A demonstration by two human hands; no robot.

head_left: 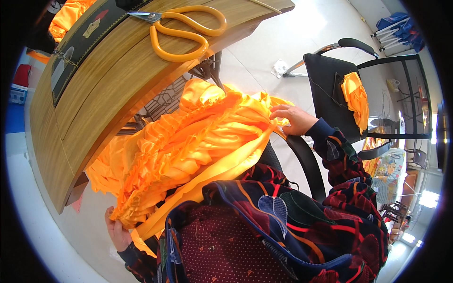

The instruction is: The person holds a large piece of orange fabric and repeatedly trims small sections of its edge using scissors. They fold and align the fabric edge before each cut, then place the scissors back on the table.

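Observation:
A large piece of shiny orange fabric (198, 137), gathered into ruffles, lies across my lap and spreads in front of my body. My left hand (119, 232) is closed on its near left edge, fingers and thumb pinching the cloth. At the far right end, my right hand (296, 119) grips a bunched part of the same fabric, fingers curled over it. Between the hands the cloth hangs in loose folds, with a smoother band along its near side. Scissors (159, 22) with big orange handle loops lie on the wooden table (101, 96), away from both hands.
A dark strip with a patterned edge (87, 40) lies along the table. To the right stands a black chair (323, 78) with an orange cloth (355, 99) on it. My own chair's black armrest (309, 165) is beside my right arm. A white object (279, 68) sits on the floor.

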